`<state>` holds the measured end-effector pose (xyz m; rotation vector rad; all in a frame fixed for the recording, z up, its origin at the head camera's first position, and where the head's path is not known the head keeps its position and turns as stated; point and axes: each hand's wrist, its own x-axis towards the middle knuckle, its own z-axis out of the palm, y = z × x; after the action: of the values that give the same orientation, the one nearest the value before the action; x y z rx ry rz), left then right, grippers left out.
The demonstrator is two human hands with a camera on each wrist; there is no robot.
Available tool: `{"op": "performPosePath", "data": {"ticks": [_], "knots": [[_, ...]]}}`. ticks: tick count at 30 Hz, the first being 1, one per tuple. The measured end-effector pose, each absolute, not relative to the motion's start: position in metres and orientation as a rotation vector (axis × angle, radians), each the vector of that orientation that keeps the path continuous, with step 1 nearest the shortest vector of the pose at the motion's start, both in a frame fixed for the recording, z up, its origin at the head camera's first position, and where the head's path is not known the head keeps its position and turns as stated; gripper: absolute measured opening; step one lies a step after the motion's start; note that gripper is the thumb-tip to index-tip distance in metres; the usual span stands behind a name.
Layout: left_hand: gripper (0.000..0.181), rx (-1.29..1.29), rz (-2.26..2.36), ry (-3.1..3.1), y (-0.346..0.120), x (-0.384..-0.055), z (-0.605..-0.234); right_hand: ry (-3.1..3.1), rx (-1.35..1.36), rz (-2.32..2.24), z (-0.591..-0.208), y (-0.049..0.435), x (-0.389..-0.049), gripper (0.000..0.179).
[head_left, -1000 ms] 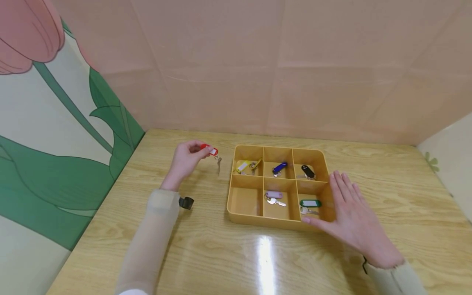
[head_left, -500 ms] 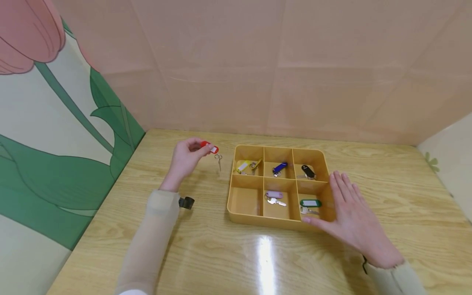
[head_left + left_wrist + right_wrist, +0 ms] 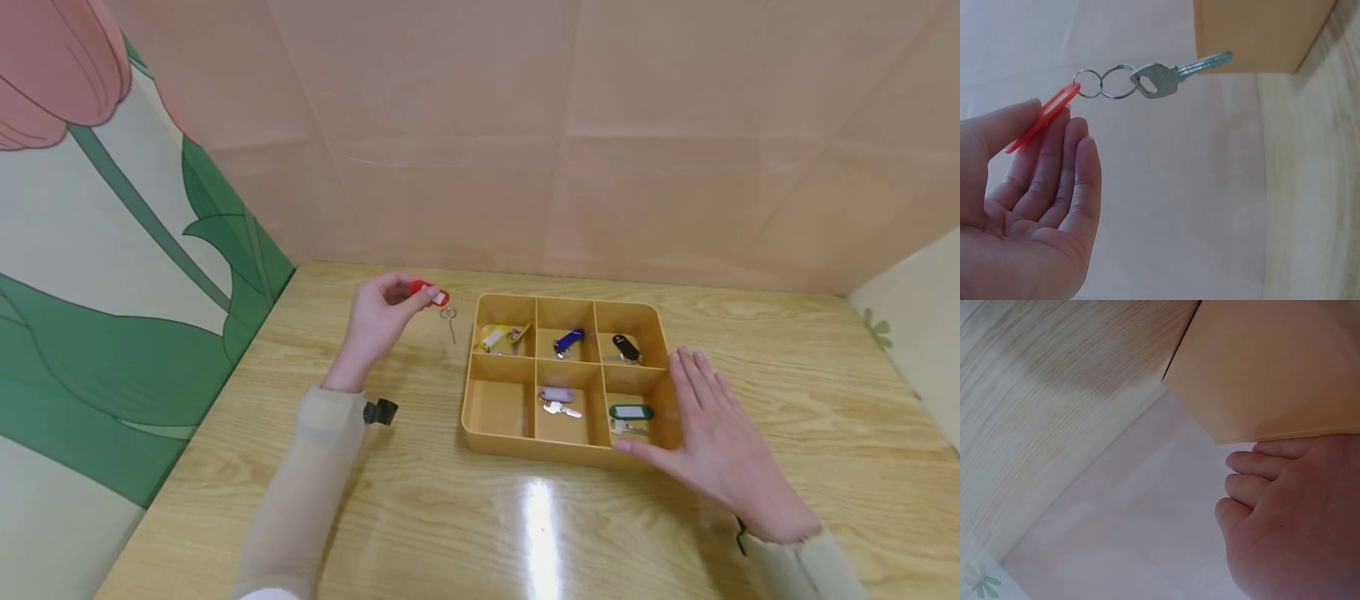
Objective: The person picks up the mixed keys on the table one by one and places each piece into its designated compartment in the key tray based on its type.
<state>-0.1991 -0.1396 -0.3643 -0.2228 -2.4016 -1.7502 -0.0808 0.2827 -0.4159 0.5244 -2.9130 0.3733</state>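
Observation:
My left hand [image 3: 377,322] pinches a red key tag [image 3: 430,292] between thumb and fingers, left of the organizer box. From the tag hang two linked rings and a silver key [image 3: 1159,81], above the table. My right hand [image 3: 720,442] lies with straight fingers along the right side of the yellow-orange organizer box [image 3: 540,450], thumb at its front rim. Inside the box, the back row holds a yellow key tag [image 3: 494,337], a blue one [image 3: 570,339] and a black one [image 3: 626,348]. A lilac key tag [image 3: 557,395] and a green one [image 3: 631,412] lie in front; the front-left compartment is bare.
The wood-grain table [image 3: 420,517] runs back to a pinkish wall covering [image 3: 555,167]. A panel painted with a tulip [image 3: 112,250] stands along the left edge. A pale wall [image 3: 922,308] borders the right side.
My left hand has risen slightly with the red key tag, and the key below it has swung and turned edge-on. My right hand and the box stay in place.

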Motion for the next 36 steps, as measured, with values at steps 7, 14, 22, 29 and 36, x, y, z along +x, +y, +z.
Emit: {"op": "performPosePath", "data": {"ticks": [7, 14, 22, 29, 36], "knots": [[0.025, -0.259, -1.762, -2.389, -0.133, -0.193, -0.355, -2.908, 0.528, 0.371, -0.416, 0.283, -0.081, 0.128], [0.022, -0.298, -1.803, -2.364, -0.127, -0.185, -0.344, -2.907, 0.524, 0.371, -0.416, 0.283, -0.082, 0.128], [0.022, -0.342, -1.802, -2.344, -0.122, -0.179, -0.340, -2.904, 0.525, 0.375, -0.417, 0.283, -0.080, 0.128], [0.019, -0.350, -1.828, -2.346, -0.116, -0.174, -0.338, -2.909, 0.528, 0.373, -0.419, 0.283, -0.080, 0.127], [0.016, -0.435, -1.829, -2.340, -0.111, -0.172, -0.336, -2.912, 0.530, 0.371, -0.416, 0.282, -0.081, 0.127]]}}
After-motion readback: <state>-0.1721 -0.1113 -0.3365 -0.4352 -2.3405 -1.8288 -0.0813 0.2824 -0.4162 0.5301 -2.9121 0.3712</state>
